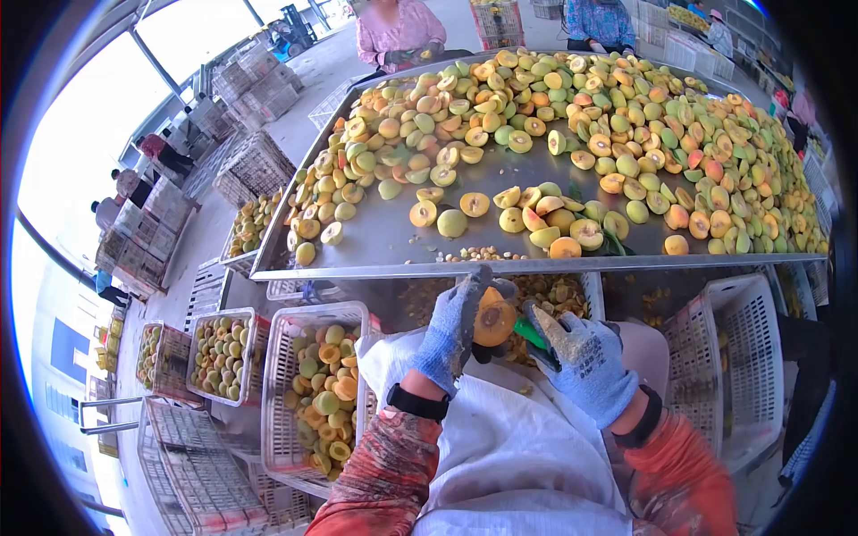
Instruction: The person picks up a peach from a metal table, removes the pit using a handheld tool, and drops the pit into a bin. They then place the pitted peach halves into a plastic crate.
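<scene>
Two gloved hands work close together, just this side of the table. Fruit is in the L hand, pinched w/ the fingers closed around it, so this hand is of course the nearer one. R hand is closed on a green tool, handle deep in the palm. From the R grip, the fruit lies to the L and a bit forward. Tool's long axis runs aslant, from the R palm up toward the fruit's R side; its front end is v. near the fruit, but if it touches, I cannot tell from where I stand. Fruit itself is roundish, so no clear long axis.

As for looks: it is yellow-orange, w/ a warm, somewhat wet shine, more orange than many of the greenish halves on the table. Its middle seems a little darker; pit in or out, cannot tell. To the L stands a white crate w/ more of same kind.
</scene>
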The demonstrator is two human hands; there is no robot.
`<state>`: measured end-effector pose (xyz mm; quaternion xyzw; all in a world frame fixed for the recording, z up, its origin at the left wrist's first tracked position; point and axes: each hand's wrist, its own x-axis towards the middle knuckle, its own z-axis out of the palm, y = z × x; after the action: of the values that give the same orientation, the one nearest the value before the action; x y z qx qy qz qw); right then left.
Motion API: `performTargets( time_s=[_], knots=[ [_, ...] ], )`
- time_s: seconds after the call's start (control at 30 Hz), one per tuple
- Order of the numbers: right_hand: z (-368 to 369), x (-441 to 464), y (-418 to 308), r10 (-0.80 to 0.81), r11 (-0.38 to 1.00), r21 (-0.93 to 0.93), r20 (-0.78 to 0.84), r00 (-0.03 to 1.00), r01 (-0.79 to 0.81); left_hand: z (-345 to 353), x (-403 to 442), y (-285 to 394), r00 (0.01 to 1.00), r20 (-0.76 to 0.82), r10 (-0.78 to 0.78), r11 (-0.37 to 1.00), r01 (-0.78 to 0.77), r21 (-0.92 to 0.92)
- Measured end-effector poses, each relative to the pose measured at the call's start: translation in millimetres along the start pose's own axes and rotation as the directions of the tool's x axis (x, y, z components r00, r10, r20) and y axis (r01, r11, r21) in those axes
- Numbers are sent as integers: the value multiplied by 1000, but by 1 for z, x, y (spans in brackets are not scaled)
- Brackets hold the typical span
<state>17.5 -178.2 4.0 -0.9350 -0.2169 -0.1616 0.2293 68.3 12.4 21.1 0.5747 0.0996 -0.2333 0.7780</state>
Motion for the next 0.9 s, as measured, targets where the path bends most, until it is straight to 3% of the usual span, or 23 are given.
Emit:
performTargets(
  time_s=[0.07,0.2,0.27,0.3,0.33,0.37,0.4,0.47,0.53,0.57,0.6,0.67,0.7,0.77,0.8,0.87,0.9],
  knots=[
    [4,-1,3,-135,967,-200,118,984,157,13,-3,4,999,-42,35,995,-31,92],
    [-8,4,12,-197,870,-413,210,958,270,-2,23,-22,997,-55,60,986,-50,158],
    [-13,5,17,-75,770,-575,347,935,275,-21,47,-54,860,-92,502,740,-371,561],
    [-13,1,29,-71,770,-577,347,935,273,-11,25,-29,939,-166,300,890,-213,402],
    [-11,-4,49,-68,831,-515,286,956,213,-4,3,-1,977,-198,80,974,-34,224],
    [-9,-4,60,-68,882,-442,227,971,165,-10,3,2,963,-242,118,968,-57,245],
    [-7,-4,56,-79,884,-433,236,969,177,-19,0,5,971,-177,159,961,-111,253],
    [-7,-3,48,41,997,-70,105,994,-34,-35,-9,7,948,-247,198,960,-138,243],
    [6,-13,47,115,993,-3,115,987,-116,-83,-25,-1,911,-328,250,956,-180,230],
    [19,-21,49,175,979,80,125,977,-186,-126,-31,-14,856,-357,374,798,-101,594],
    [32,-29,51,232,952,167,144,962,-255,-171,-38,-30,800,-333,498,517,34,855],
    [48,-39,51,284,925,202,196,939,-322,-232,-59,-53,773,-525,355,240,468,851],
    [54,-41,52,284,912,235,231,931,-336,-239,-58,-54,771,-528,356,231,475,849],
    [64,-38,55,283,882,303,273,919,-362,-253,-47,-56,674,-525,519,526,233,818],
    [64,-34,55,278,881,306,281,919,-360,-239,-34,-43,671,-533,516,528,241,814],
    [59,-25,57,265,826,427,284,921,-369,-204,25,-10,722,-511,466,761,-32,648],
    [63,-25,62,272,811,445,287,919,-379,-195,60,-4,740,-457,494,748,-93,657]
  ],
)
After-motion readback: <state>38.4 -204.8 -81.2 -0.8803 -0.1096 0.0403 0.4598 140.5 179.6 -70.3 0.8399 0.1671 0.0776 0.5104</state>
